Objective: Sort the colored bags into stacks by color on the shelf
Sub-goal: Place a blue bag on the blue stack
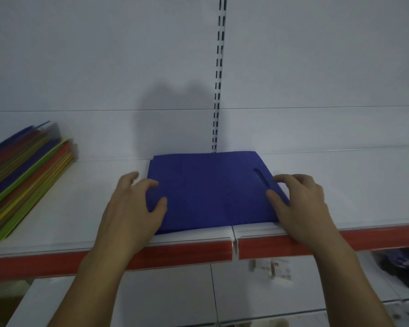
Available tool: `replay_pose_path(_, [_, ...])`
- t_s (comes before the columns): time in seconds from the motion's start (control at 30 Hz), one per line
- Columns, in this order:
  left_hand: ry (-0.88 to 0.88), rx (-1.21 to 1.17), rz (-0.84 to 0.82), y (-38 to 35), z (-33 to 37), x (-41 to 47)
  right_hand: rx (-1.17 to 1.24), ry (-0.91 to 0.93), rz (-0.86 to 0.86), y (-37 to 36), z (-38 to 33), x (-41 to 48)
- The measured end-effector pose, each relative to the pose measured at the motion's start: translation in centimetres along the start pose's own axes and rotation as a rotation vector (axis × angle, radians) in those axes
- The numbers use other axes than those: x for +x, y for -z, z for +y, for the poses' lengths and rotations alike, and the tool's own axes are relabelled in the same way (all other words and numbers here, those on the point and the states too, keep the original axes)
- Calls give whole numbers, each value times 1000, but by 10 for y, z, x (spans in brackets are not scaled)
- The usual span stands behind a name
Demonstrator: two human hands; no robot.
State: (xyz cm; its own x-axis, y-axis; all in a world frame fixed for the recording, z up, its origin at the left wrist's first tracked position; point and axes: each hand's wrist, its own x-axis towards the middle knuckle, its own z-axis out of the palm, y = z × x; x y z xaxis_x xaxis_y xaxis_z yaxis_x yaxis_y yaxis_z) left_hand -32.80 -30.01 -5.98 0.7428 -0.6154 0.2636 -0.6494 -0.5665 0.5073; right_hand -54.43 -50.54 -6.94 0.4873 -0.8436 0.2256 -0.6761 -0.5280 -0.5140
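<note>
- White shelf [340,180], red strip [187,251] along the front, white back panel [104,67] w/ slotted upright [218,79].
- Bag [213,192]: blue, flat, mid-shelf, back edge near the panel, front edge just behind the shelf lip. Cut-out handle [261,178] at its right end.
- Pile [21,175]: unsorted, far left, well apart from the bag. Blue, red, green and yellow edges show, fanned out.
- L hand [132,206]: on the bag's left edge, fingers curled and a bit apart, thumb and index tips on top.
- R hand [302,204]: on the right edge by the handle, thumb on the cloth, index arched over it. Can't tell if any finger is under the bag on either side.
- Step (judged): squaring the bag up as the start of a blue stack; most sorting not yet done.
- Handling (judged): bag looks thin, light and floppy, prob. non-woven cloth w/ a grippy surface. Will sag if lifted by one corner. Best held at both side edges, or by the handle.
- Risk: pile edges may slide when one bag is pulled out.
</note>
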Motion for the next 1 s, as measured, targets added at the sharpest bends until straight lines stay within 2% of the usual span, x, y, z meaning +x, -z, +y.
replay_pose_path(0.2, [-62,114,283,65,-13,-3,70,239,-20,-5,-69,8])
replay_pose_path(0.33, [-112,176,378,124,-48,-16,172,421,-100,-25,-147,2])
replay_pose_path(0.43, [-53,158,409,163,-82,-31,234,561,-140,-45,-211,-11])
replay_pose_path(0.57, [58,177,358,207,-145,-43,295,692,-185,-76,-290,-37])
replay_pose_path(0.7, [143,196,239,237,-219,-41,336,732,-219,-103,-355,-63])
replay_pose_path(0.87, [205,245,80,252,-302,-26,320,592,-148,-131,-411,-83])
replay_pose_path(1.0, [151,219,-39,247,-320,-15,220,505,-98,-138,-427,-99])
